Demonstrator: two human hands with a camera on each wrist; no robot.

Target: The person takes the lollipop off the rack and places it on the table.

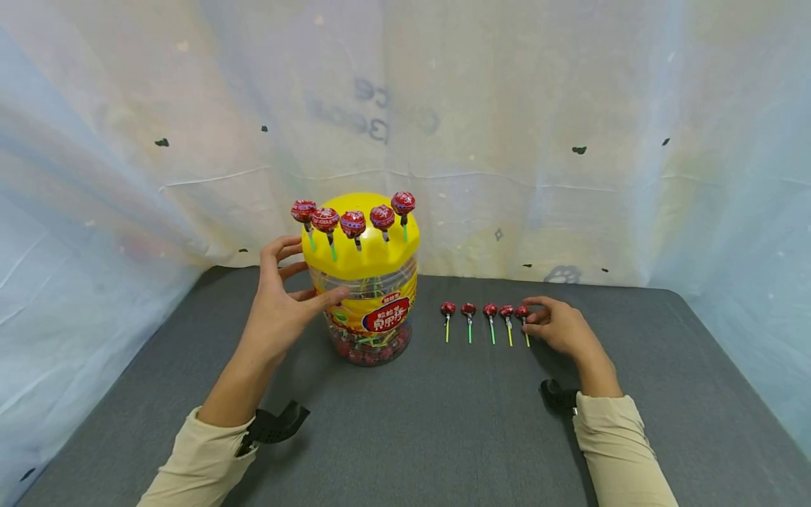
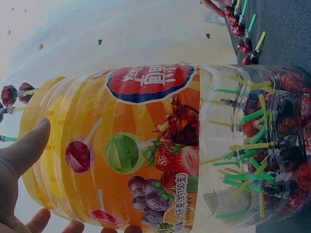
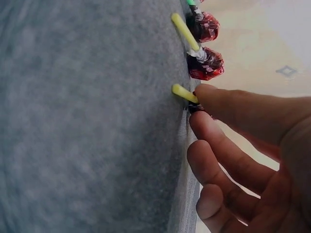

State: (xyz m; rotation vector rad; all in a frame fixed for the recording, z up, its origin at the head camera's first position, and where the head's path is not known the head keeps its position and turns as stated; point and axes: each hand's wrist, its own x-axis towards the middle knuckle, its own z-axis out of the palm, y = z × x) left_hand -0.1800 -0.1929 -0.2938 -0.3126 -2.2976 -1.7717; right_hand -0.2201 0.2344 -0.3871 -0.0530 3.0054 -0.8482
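My left hand (image 1: pixel 281 303) holds a clear plastic candy jar (image 1: pixel 374 310) by its upper left side, thumb across the front and fingers round the back. The jar has a yellow lid (image 1: pixel 355 264) and a fruit-printed label (image 2: pixel 126 150); sticks and red-wrapped heads show inside its lower part. Several red lollipops (image 1: pixel 353 224) stand up along the lid's front edge. On the table, more lollipops (image 1: pixel 490 311) lie in a row, heads toward the back. At the row's right end my right hand (image 1: pixel 560 327) pinches a lollipop with a yellow stick (image 3: pixel 183 92) near its head, between thumb and forefinger.
A dark grey cloth-covered table (image 1: pixel 405 422) lies under everything. Whitish translucent sheeting (image 1: pixel 481 141) hangs behind it and at both sides. Black straps (image 1: pixel 275 422) are worn at both wrists, by the beige sleeves.
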